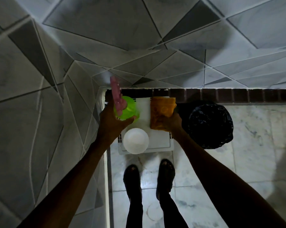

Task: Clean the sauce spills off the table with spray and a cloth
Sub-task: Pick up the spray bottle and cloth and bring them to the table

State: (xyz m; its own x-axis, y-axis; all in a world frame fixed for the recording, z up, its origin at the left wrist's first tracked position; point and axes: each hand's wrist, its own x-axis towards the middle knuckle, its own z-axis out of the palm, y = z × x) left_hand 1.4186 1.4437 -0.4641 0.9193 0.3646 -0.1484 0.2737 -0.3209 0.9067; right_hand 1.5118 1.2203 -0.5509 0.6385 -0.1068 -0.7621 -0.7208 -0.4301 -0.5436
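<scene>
I look straight down at a small white stand (158, 139) in a tiled corner. My left hand (112, 119) is wrapped around a bright green spray bottle (128, 109) with a pink trigger head (116, 94), held over the stand's far left. My right hand (172, 122) grips a folded orange cloth (162, 111) that lies on the stand's right side. A white round bowl or lid (136, 140) sits on the stand's near left, just below the bottle.
A bin lined with a black bag (210, 124) stands right of the stand. Patterned grey tiled walls (139, 38) close in at the left and behind. My two feet in dark sandals (149, 180) stand on the marble floor (237, 162) in front.
</scene>
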